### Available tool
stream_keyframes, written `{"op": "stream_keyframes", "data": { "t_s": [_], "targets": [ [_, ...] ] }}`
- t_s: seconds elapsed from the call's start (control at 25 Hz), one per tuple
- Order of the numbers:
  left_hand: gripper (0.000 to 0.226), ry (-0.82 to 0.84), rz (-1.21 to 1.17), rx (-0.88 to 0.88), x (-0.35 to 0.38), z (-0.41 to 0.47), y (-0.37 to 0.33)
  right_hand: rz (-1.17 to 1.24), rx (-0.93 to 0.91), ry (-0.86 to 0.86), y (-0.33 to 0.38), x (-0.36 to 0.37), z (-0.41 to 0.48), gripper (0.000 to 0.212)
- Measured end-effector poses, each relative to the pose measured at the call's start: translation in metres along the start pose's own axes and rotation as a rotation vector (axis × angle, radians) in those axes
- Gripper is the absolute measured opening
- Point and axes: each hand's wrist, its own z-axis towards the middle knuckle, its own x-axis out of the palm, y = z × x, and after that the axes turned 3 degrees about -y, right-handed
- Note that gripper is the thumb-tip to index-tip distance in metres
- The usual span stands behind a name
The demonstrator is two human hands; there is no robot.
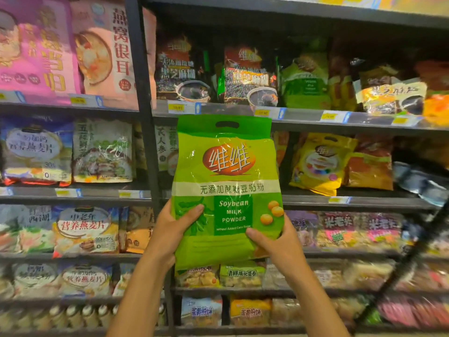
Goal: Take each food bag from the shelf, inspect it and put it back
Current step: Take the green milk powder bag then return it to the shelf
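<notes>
Head view looks at my two hands holding a green soybean milk powder bag (pixel 227 181) upright in front of the shelf (pixel 303 119), its printed face turned toward me. The bag is off the shelf and in the air, just right of the dark upright post (pixel 143 117), with its cut-out handle near the top edge level with the rail that carries the yellow price tags (pixel 176 107).

My left hand (pixel 170 229) grips the bag's lower left edge; the thumb (pixel 194 210) lies across the front beside the green panel with the English wording, and the other fingers are curled out of sight behind the bag. My right hand (pixel 277 242) grips the lower right corner the same way, thumb (pixel 257 234) pressed on the front just under the panel, the rest hidden behind. Both forearms rise from the bottom of the view.

Behind the bag, the row above holds dark black sesame bags (pixel 179 69), and a similar green bag (pixel 306 81) stands among them. A yellow bag (pixel 320 161) leans on the row to the right of the one I hold. To the left of the post are pink bags (pixel 104 57) on top and oat bags (pixel 36 152) below. Much of the lower rows is blurred.
</notes>
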Motion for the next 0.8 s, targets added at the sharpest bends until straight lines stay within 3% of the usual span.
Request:
{"op": "stream_keyframes", "data": {
  "t_s": [0.32, 0.6, 0.8],
  "targets": [
    [0.075, 0.103, 0.012, 0.015, 0.089, 0.035, 0.023, 0.009, 0.012, -0.104, 0.000, -0.083, 0.027, 0.076],
    [0.049, 0.144, 0.049, 0.055, 0.181, 0.077, 0.049, -0.008, -0.023, -0.141, 0.006, -0.166, 0.078, 0.067],
    [0.063, 0.150, 0.075, 0.127, 0.258, 0.111, 0.055, 0.008, -0.076, -0.111, 0.030, -0.233, 0.126, 0.067]
  ]
}}
